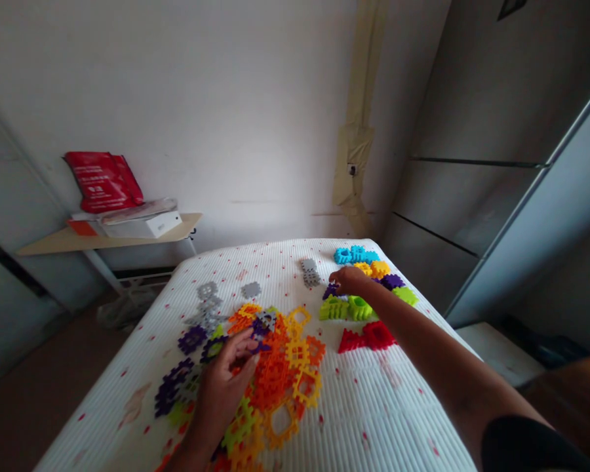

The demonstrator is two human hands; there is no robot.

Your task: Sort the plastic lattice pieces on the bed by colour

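My left hand [229,373] is over the loose pile, thumb and fingers curled in a pinch on a purple notched building tile [261,346]. Orange tiles [274,370] and yellow tiles [307,385] lie heaped beside it. Stretched to the far right, my right hand [348,280] has its fingers bent down on a purple notched piece [331,291]. Its fingertips are small and partly hidden. Close to that hand are green blocks [334,308], yellow blocks [380,268] and another purple block [392,282].
Blue blocks [356,254] stand at the far edge, red blocks [366,337] nearer. Grey tiles [309,272] lie left of my right hand. The white quilted bed cover [373,419] bears everything. A side table [54,244] holds boxes and a red bag [103,182]; a cabinet [452,196] borders the right.
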